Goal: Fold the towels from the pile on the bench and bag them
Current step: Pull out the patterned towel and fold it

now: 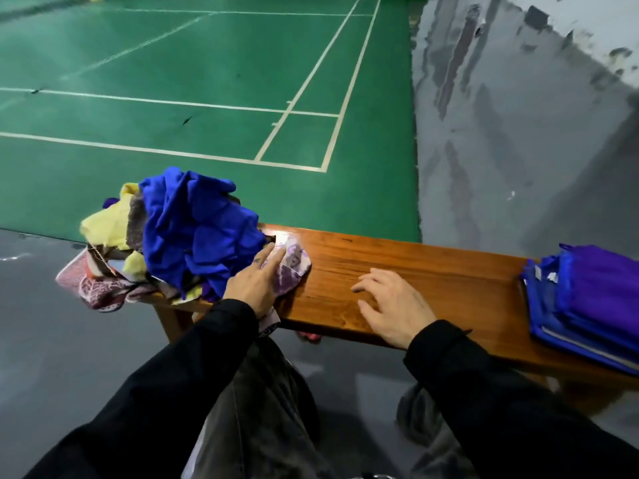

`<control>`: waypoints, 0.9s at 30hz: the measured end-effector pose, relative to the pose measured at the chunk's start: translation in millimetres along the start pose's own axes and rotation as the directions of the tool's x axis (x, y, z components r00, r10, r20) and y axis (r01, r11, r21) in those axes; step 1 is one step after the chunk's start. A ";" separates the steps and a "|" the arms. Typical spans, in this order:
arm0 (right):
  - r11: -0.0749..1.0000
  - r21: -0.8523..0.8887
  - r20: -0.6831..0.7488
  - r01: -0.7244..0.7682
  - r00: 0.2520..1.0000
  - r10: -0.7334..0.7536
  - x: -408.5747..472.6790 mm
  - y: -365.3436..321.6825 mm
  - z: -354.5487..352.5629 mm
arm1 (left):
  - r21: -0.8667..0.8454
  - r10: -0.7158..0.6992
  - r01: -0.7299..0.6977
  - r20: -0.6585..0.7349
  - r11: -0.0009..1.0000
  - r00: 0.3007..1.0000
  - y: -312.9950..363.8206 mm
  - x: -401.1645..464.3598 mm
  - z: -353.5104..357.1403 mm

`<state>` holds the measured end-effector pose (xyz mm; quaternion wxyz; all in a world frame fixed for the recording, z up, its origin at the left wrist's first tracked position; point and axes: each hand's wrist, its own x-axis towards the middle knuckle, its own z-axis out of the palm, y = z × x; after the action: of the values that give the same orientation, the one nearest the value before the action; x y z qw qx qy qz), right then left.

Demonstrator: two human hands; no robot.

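A crumpled pile of towels [186,236] in blue, yellow and patterned pink lies on the left end of the wooden bench [397,271]. My left hand [254,283] rests on a purple-and-white patterned towel [294,262] at the pile's right edge, fingers laid over it. My right hand [390,302] rests flat on the bare bench top, fingers spread, holding nothing. A blue and purple bag [587,305] lies flat on the bench's right end.
Beyond the bench stretches a green court floor [207,98] with white lines. Grey floor [518,150] lies to the right and under the bench. My knees are below the bench's front edge.
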<state>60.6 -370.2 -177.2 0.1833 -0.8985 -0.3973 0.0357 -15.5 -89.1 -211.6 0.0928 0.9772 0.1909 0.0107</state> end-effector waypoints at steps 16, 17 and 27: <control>0.950 0.311 -0.080 0.025 0.997 0.000 28.5 -25.3 -14.4 | 0.174 0.612 -0.609 -0.456 0.774 0.647 54.8 -6.2 -51.3; 0.946 0.324 -0.098 0.029 0.995 0.003 33.2 -27.7 -13.7 | 0.153 0.629 -0.644 -0.466 0.750 0.622 61.6 -8.7 -58.8; 0.962 0.251 -0.334 0.109 0.943 -0.020 17.8 0.4 -70.2 | -0.008 0.546 -0.629 -0.489 0.777 0.680 102.6 0.5 -99.1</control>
<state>87.7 -378.6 -110.6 0.3669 -0.8454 -0.3823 -0.0672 17.4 -164.7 -95.3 0.1222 0.9422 -0.1194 0.2881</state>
